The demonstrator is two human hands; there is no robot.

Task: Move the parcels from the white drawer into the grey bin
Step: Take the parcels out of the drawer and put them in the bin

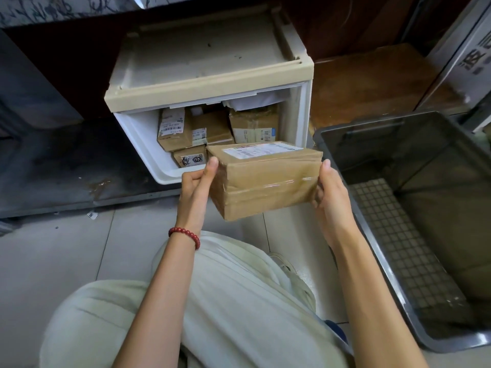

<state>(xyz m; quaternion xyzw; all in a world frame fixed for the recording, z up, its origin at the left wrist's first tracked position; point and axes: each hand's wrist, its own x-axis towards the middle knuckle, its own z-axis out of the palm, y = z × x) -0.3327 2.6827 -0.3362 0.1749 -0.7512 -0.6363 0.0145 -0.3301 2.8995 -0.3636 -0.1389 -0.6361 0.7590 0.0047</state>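
Parcel (265, 179) held just in front of white drawer (140, 139), clear of it. Short ends clasped by L grip (198, 181) and R grip (328, 192). Judged stiff card, prob. light; tape slick, so end hold advised. Grey bin (372, 150) right of drawer.

grey bin (372, 235) open-topped, drawer (138, 139) crowded

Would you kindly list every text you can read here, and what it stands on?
Held brown cardboard parcel, white shipping label: print too blurred to read.
In white plastic drawer, other brown parcels: labels and barcodes too small.
Top right, grey panel: large characters, cut off; first looks like "派".
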